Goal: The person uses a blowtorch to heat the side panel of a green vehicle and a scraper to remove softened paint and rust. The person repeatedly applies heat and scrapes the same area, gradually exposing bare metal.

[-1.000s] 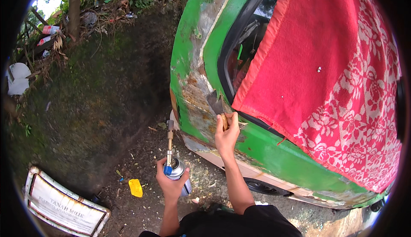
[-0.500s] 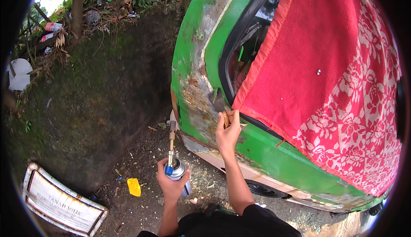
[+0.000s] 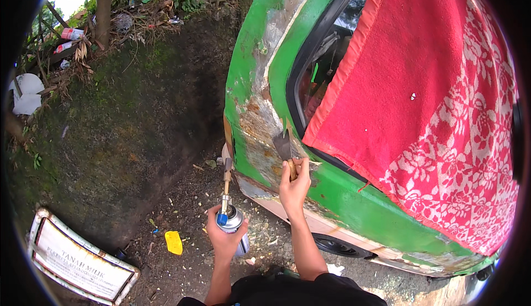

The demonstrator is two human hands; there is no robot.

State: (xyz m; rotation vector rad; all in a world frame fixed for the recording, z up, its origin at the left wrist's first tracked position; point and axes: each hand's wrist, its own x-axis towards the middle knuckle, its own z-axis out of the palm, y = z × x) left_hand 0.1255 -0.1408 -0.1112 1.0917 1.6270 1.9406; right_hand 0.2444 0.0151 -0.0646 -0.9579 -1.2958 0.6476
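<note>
My left hand (image 3: 224, 239) is wrapped round a gas torch (image 3: 233, 226), a canister with a blue knob and a brass-coloured nozzle tube pointing up beside the car's lower corner. In my right hand (image 3: 295, 188) is the wooden handle of a scraper (image 3: 283, 146). Its wide metal blade lies against the stripped, rusty patch of the green car body (image 3: 251, 165), just below the window corner. A green paint flake stands at the blade's tip. No flame can be made out at the nozzle.
A red floral cloth (image 3: 409, 79) drapes over the car's window and side. On the left rises a mossy earth bank (image 3: 133, 101) with litter on top. A framed white sign (image 3: 80, 259) leans at lower left, and a yellow scrap (image 3: 173, 242) lies on the ground.
The scraper blade has slid slightly down the panel, toward me, and my right hand has lowered with it. My left hand and the torch keep nearly the same place.
</note>
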